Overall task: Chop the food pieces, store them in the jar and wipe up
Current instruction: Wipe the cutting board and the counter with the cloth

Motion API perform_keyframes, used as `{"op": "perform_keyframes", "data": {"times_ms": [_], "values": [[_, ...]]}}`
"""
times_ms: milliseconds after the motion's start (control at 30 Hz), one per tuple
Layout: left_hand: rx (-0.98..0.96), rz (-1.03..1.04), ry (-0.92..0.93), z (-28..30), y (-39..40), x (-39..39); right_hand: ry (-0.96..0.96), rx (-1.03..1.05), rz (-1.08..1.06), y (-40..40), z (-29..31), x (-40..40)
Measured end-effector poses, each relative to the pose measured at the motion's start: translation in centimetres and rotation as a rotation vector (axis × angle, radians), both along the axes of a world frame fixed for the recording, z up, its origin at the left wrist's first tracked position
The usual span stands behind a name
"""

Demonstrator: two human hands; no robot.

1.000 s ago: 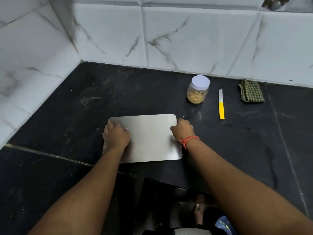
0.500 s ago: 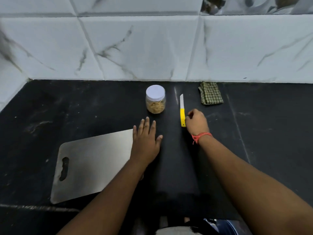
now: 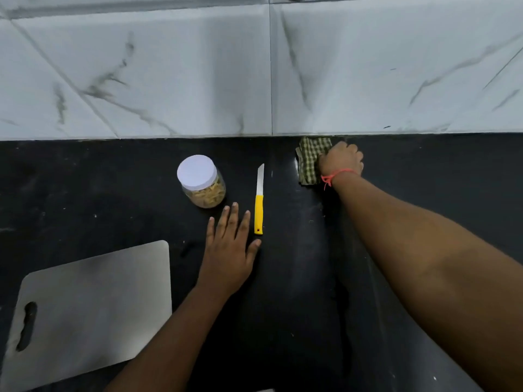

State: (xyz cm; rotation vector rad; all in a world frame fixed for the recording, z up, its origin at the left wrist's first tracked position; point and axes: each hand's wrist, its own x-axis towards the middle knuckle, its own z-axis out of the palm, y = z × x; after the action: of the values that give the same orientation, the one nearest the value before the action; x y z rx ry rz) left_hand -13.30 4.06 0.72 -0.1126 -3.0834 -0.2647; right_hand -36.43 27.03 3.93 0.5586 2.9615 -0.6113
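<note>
Since half a second ago your right hand (image 3: 341, 161) has left the knife (image 3: 259, 202) and reached back to the checked cloth (image 3: 310, 159) at the wall, fingers curled onto it. Jar (image 3: 202, 181) stands lidded, pale chopped pieces inside, just left of the knife. Your left hand (image 3: 229, 250) lies flat on the counter (image 3: 283, 306), fingers straight and spread, fingertips just short of the jar, cutting board (image 3: 90, 306) to its left.

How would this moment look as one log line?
phase: wipe-up | right hand: grips checked cloth | left hand: flat on counter | jar: lidded | knife: idle
</note>
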Motion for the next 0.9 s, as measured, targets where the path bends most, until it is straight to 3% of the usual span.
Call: {"op": "perform_keyframes", "data": {"times_ms": [167,467,700,900], "values": [[-0.011,0.057,-0.002,0.3,-0.1,0.4,-0.059,-0.26,0.024,0.0,0.6,-1.7],[0.025,0.095,-0.049,1.3,-0.4,4.1,0.208,-0.604,0.007,-1.4,3.1,5.1],[0.054,0.074,-0.063,1.0,-2.1,6.3,0.119,-0.909,-0.083,-4.1,3.7,18.9],[0.075,0.043,-0.086,0.0,-4.8,8.4,-0.127,-1.18,-0.189,-7.9,1.9,27.5]]}}
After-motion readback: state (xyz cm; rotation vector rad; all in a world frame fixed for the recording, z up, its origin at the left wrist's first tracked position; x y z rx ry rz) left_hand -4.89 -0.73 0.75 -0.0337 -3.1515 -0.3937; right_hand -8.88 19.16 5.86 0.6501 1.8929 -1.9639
